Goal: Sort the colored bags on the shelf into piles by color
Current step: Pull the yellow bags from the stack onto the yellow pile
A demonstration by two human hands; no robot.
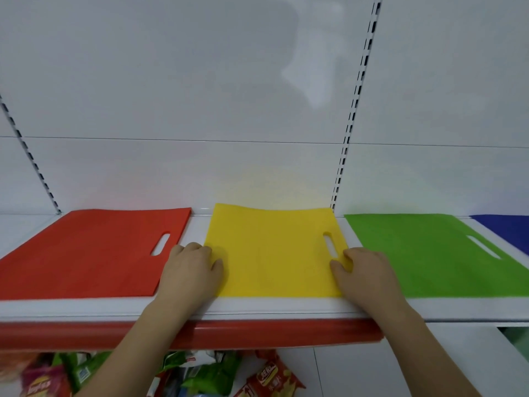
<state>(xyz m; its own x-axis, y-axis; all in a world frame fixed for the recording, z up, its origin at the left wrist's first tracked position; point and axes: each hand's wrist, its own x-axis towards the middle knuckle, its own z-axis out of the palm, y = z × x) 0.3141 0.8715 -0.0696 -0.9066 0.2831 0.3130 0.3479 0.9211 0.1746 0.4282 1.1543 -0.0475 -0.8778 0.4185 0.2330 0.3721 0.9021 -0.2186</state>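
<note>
Snack packets (266, 379) lie below the red price rail (257, 333); slotted uprights (353, 116) line the white back panel (186, 81).

Left hand (190, 270), right hand (362, 275) pinch yellow bag (274, 253) edges on shelf (257, 309).

Bare shelf (197, 224) strips between red bag (94, 253), yellow bag (272, 253), green bag (429, 253), blue bag (503, 227) at far right, open air above, back panel (200, 81) behind, snack packets (272, 376) crowding below.
</note>
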